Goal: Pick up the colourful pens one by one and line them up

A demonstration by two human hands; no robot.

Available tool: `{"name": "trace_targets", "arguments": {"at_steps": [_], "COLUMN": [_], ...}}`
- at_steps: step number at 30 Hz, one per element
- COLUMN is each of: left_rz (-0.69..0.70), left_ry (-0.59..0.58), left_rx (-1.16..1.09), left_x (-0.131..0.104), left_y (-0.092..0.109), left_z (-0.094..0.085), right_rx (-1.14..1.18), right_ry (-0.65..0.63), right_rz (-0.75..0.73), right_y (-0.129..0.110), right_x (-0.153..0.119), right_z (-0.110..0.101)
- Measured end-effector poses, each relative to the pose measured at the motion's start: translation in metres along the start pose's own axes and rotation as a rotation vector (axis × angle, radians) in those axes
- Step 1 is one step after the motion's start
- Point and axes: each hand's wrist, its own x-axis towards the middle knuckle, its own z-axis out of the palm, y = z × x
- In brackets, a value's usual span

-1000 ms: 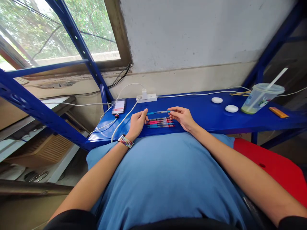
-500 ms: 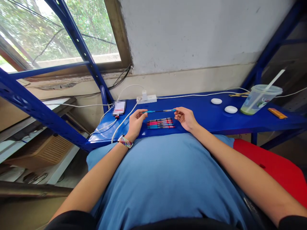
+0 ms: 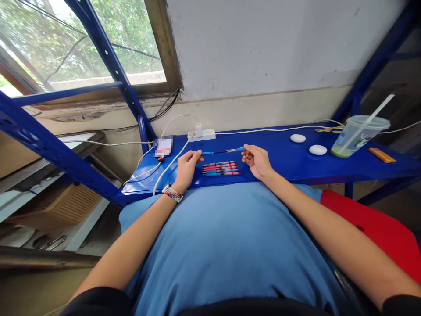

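Note:
A pen [image 3: 220, 152] with blue ends and a dark middle stretches level above the blue table, between my two hands. My left hand [image 3: 188, 166] pinches its left end, the blue one, between thumb and fingertips. With thumb and forefinger, my right hand [image 3: 255, 159] grips the clear-and-blue right end, which is raised a little higher. Whether the pen is in one piece or drawn apart is too small to tell. Just below it, several pens [image 3: 219, 168] in black, red and blue lie side by side in a neat stack of rows, touched by neither hand.
Behind my hands a white power strip [image 3: 207, 134] lies along the wall, cables running both ways. At right are two white oval objects [image 3: 318, 150], a plastic cup [image 3: 358, 136] with a straw and an orange-yellow packet [image 3: 381, 155]. A blue upright [image 3: 113, 61] rises at left.
The pen has shifted slightly right, and its right end has risen as my right hand moved up and right. My left hand stays nearly in place, still pinching.

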Motion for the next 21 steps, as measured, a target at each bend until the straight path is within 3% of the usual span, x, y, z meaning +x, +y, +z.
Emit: {"name": "trace_targets", "arguments": {"at_steps": [7,14,21], "left_rz": [0.018,0.167,0.232], "left_ry": [0.003,-0.159,-0.177], "left_rx": [0.036,0.206,0.176], "left_x": [-0.002,-0.014,-0.016], "left_y": [0.004,0.021,0.022], "left_z": [0.000,0.003,0.005], "right_rx": [-0.002,-0.051,-0.051], "right_ry": [-0.025,-0.314,-0.284], "right_rz": [-0.015,0.060,0.078], "right_y": [0.000,-0.002,-0.003], "right_x": [-0.001,-0.011,-0.010], "right_z": [-0.001,0.004,0.004]}}
